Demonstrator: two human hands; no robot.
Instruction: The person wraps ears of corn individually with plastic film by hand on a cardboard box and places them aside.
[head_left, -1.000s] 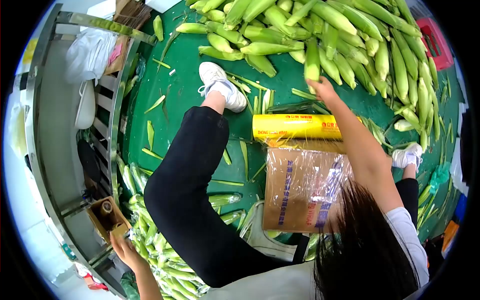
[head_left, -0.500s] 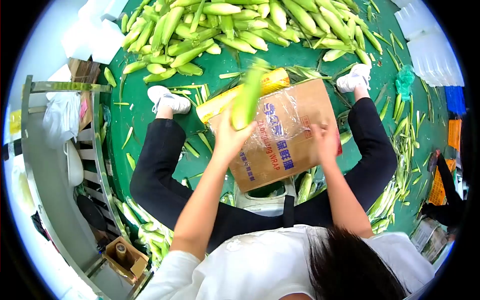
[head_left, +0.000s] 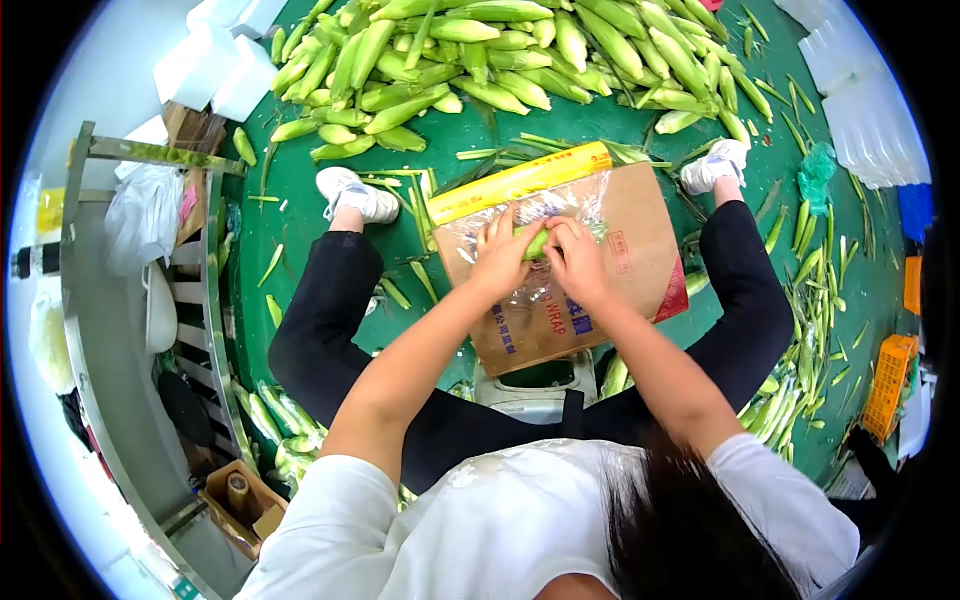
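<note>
A green-husked ear of corn (head_left: 537, 245) lies across the cardboard box on clear cling film (head_left: 590, 192). My left hand (head_left: 500, 258) is closed around its left part, with the fingers pointing away from me. Over its right part, my right hand (head_left: 577, 262) has its thumb and fingers pinched together at the cling film, close to the left fingertips. Most of the ear is hidden under both hands. A yellow-printed roll of cling film (head_left: 520, 183) lies along the box's far edge. The cardboard box (head_left: 640, 290), printed with blue and red lettering, sits between my knees.
A large heap of unwrapped corn (head_left: 500, 60) covers the floor ahead. Wrapped corn (head_left: 290, 425) lies by my left leg, and husk strips (head_left: 815, 290) are scattered at right. A metal rack (head_left: 150, 400) stands left; white foam trays (head_left: 870, 110) and an orange crate (head_left: 888, 385) are at right.
My left hand has brought the ear of corn down from above the box onto the film. My right hand has moved left from the box's right side to meet it.
</note>
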